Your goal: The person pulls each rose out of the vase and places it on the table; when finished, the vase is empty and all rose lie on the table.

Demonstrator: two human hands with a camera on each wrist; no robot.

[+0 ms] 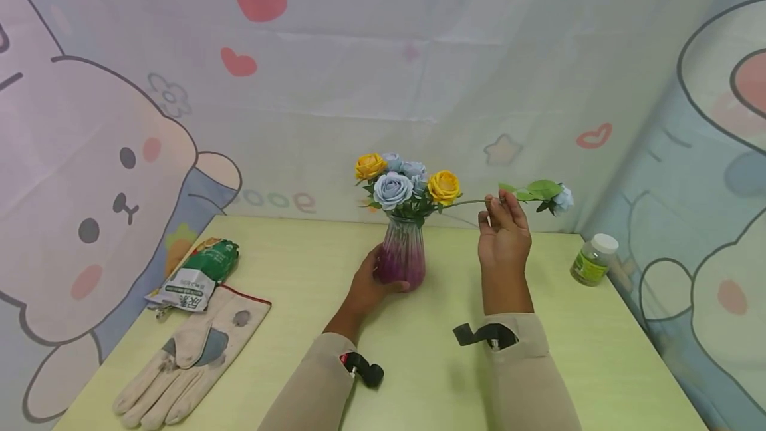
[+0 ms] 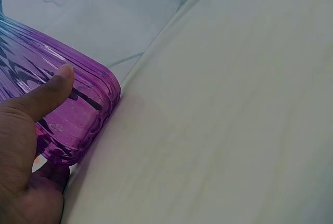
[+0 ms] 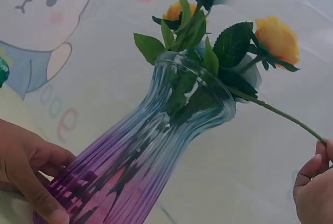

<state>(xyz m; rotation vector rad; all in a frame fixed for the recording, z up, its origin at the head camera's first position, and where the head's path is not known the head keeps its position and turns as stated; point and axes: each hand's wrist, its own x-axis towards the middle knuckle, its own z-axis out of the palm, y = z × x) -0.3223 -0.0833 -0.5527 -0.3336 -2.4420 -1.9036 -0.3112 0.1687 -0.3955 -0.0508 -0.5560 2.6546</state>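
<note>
My left hand (image 1: 366, 285) grips the vase (image 1: 405, 255) | my right hand (image 1: 505, 238) pinches the stem (image 1: 469, 202) | I'd move slowly, keep the vase steady

The vase (image 1: 408, 251) looks like glossy, ribbed glass, its rim clear and smooth; the roses (image 1: 392, 190) have matt, cloth-like petals, and the held stem (image 1: 469, 203) looks like smooth plastic. By the table's (image 1: 443, 391) far left corner sits a crinkled, shiny film packet (image 1: 206, 268); along the left edge, a matt, scuffed glove (image 1: 239, 314). Near the far right corner, the jar (image 1: 588, 269) looks like glossy, clear plastic. The tabletop is smooth, the backdrop (image 1: 359, 65) creased cloth.
</note>
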